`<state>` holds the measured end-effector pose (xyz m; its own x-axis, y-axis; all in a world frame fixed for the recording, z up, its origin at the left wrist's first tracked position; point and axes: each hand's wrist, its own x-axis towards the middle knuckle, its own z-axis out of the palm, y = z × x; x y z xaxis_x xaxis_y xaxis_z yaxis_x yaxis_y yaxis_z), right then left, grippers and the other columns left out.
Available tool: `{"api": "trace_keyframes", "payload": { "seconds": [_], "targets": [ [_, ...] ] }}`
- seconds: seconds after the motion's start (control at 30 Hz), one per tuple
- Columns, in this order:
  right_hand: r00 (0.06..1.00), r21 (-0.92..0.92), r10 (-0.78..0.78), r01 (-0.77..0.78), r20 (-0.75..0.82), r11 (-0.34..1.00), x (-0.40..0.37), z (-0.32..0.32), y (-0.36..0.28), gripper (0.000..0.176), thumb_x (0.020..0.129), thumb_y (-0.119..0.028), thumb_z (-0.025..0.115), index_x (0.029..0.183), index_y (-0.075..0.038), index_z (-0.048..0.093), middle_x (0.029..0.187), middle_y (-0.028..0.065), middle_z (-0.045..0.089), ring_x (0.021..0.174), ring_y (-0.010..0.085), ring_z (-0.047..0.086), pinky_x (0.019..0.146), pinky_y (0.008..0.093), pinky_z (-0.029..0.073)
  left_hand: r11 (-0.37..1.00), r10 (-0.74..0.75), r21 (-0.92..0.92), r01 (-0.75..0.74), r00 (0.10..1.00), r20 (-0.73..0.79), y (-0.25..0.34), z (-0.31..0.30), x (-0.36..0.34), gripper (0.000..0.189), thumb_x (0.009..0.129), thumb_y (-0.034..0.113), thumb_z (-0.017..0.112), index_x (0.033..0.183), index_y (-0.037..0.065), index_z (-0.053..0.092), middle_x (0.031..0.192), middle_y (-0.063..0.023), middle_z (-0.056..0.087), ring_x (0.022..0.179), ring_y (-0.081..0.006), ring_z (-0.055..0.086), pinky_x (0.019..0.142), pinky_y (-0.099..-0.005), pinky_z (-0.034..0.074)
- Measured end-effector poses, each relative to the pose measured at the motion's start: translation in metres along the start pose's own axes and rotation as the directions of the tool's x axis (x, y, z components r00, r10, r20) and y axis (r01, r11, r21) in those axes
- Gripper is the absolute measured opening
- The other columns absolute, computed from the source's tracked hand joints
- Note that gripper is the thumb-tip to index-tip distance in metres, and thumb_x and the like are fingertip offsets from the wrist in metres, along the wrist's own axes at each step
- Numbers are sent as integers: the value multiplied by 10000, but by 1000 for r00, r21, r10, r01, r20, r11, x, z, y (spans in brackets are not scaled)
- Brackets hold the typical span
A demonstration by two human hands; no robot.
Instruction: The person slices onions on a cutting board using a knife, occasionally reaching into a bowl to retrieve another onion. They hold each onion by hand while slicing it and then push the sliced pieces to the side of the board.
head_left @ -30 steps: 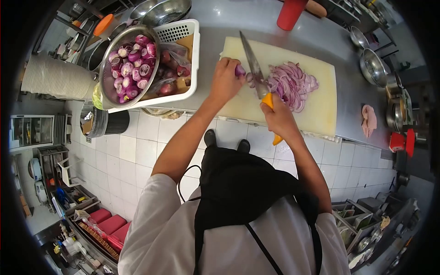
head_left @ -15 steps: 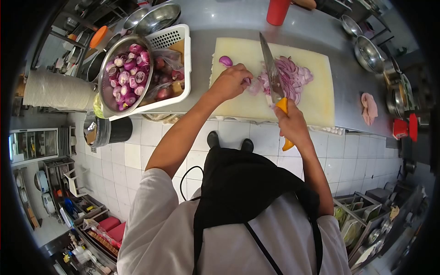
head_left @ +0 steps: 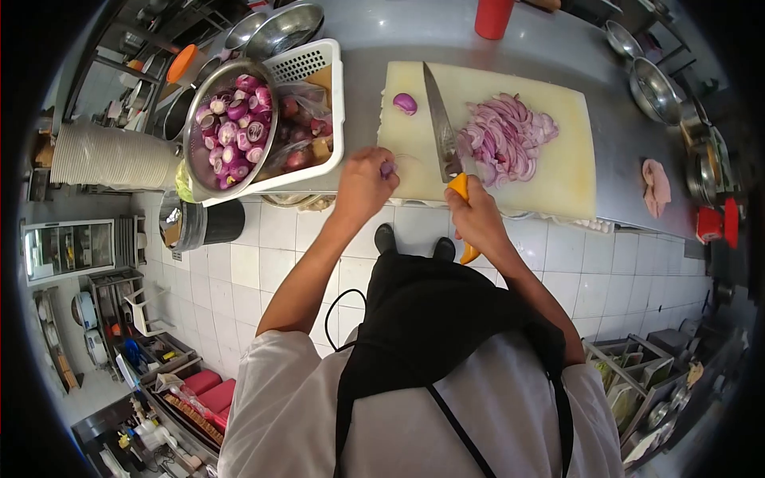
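My right hand (head_left: 476, 215) is closed around the yellow handle of a kitchen knife (head_left: 440, 119). Its long blade points away from me, over the cutting board (head_left: 562, 185), left of the sliced onions (head_left: 510, 139). At the board's near left corner, my left hand (head_left: 363, 185) is closed, with a small purple piece of onion (head_left: 387, 170) between the fingers. A purple onion half (head_left: 405, 103) lies on the far left of the board, apart from both hands.
A steel bowl of peeled red onions (head_left: 271, 119) rests on a white plastic basket (head_left: 335, 111) to the left. A red container (head_left: 493, 20) stands behind the board. A pink cloth (head_left: 656, 187) lies at right, near several metal bowls (head_left: 655, 89).
My left hand has moved left and toward me, off the board's middle, with the onion piece. The knife has shifted left, away from the slices, leaving them in one pile.
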<state>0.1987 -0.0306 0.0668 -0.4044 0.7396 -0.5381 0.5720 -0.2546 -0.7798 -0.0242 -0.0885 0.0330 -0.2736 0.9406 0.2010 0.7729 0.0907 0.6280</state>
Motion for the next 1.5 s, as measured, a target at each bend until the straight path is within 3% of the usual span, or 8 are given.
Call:
{"api": "trace_keyframes", "payload": {
  "seconds": [0.1, 0.2, 0.43, 0.53, 0.83, 0.93, 1.33, 1.5],
  "targets": [
    [999, 33, 42, -43, 22, 999, 1, 6, 5, 338, 1047, -270, 569, 1176, 32, 488, 873, 293, 699, 809, 504, 685, 761, 542, 529, 1000, -14, -5, 14, 1000, -5, 1, 16, 2, 251, 746, 28, 746, 996, 20, 722, 943, -181, 703, 850, -356, 699, 789, -428, 569],
    [991, -116, -119, 112, -60, 987, 19, 14, 45, 344, 1039, -266, 579, 1196, 29, 496, 895, 314, 701, 836, 523, 682, 769, 550, 538, 999, 18, -34, -19, 998, -53, 5, 38, 11, 261, 745, 26, 747, 1004, 24, 720, 951, -180, 710, 872, -366, 702, 799, -435, 571],
    [960, -308, -165, 90, -226, 947, 33, -26, 53, 337, 1016, -247, 590, 1192, 27, 508, 935, 342, 701, 927, 541, 671, 840, 595, 521, 995, 12, -102, -17, 999, -45, 28, 80, 36, 265, 740, 12, 742, 1003, 31, 708, 939, -187, 690, 901, -393, 685, 811, -461, 563],
    [892, -504, -373, 206, -255, 839, 42, -33, 70, 380, 1036, -267, 579, 1248, 41, 507, 807, 251, 692, 629, 364, 706, 596, 468, 550, 978, -24, -210, 2, 995, -100, 37, 67, 39, 262, 740, 23, 737, 1001, 35, 710, 955, -195, 675, 895, -399, 677, 820, -472, 561],
    [963, -273, -195, 140, -186, 952, 31, -31, 47, 339, 1040, -259, 586, 1213, 24, 517, 771, 189, 671, 571, 302, 667, 549, 434, 533, 994, -106, 22, 108, 992, -72, -2, 14, 12, 165, 801, 98, 772, 949, 25, 764, 949, -174, 677, 868, -342, 707, 822, -427, 572],
    [978, -183, -143, 114, -152, 976, 28, -25, 37, 372, 1028, -268, 580, 1235, 33, 510, 990, 326, 706, 973, 527, 672, 869, 576, 511, 996, -42, 77, 47, 996, -73, -8, 34, 15, 135, 794, 99, 765, 903, 20, 758, 991, -181, 664, 822, -378, 716, 783, -461, 583],
    [927, -361, -258, 150, -272, 920, 32, -36, 51, 330, 1008, -242, 601, 1185, 26, 528, 902, 330, 702, 901, 544, 672, 811, 592, 521, 984, 19, 176, -6, 997, -74, 46, 116, 55, 117, 835, 154, 736, 814, 39, 735, 951, -183, 659, 760, -393, 696, 739, -484, 583],
    [935, -363, -227, 119, -271, 924, 33, -38, 50, 356, 1023, -265, 591, 1223, 23, 525, 924, 313, 705, 904, 520, 677, 813, 552, 516, 995, 10, 102, 5, 990, -142, 45, 104, 63, 122, 879, 149, 722, 955, 53, 721, 993, -194, 636, 854, -388, 687, 760, -504, 571]
  ]
}}
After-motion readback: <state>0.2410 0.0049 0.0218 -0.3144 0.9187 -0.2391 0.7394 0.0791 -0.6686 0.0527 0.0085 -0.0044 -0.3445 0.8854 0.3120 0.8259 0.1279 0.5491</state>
